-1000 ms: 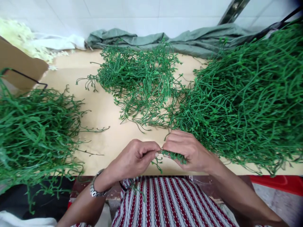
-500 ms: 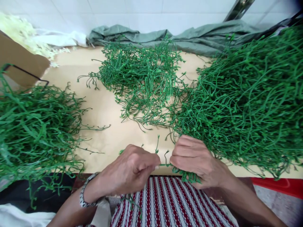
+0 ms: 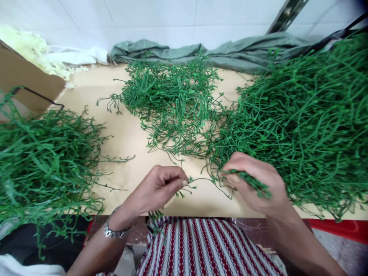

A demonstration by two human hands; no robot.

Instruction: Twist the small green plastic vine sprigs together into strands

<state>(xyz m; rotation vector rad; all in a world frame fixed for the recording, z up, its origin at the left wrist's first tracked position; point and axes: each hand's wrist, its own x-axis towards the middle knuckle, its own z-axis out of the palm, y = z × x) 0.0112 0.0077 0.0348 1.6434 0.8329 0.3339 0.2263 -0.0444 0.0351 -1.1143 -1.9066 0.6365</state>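
The thin green stem (image 3: 202,179) was in front of you, above the near part of the table (image 3: 126,134), and it ran from the fingertips of your left hand (image 3: 159,189) toward your right hand (image 3: 273,182). Your left hand was closed, and it pinched one end of this stem between the thumb and the finger. Your right hand was also closed, gripping a small green bunch (image 3: 254,183), whose pieces came out along the palm. I cannot tell if the far end of the stem touched your right hand.

Just beyond your hands, the middle pile (image 3: 172,92) of green stems lay loosely on the table. At its right it met the right pile (image 3: 304,126), which was much larger and was near your right hand. The left pile (image 3: 48,161) lay well apart from the middle one, and one bent black wire (image 3: 43,96) was near its back edge, beside the cardboard (image 3: 31,76). Behind these, pale yellow flowers (image 3: 31,50), a white cloth (image 3: 77,55) and a crumpled green cloth (image 3: 235,53) lay along the tiled wall (image 3: 161,15). A metal watch (image 3: 113,230) was around your left wrist, and striped clothing (image 3: 201,245) showed below the table edge.
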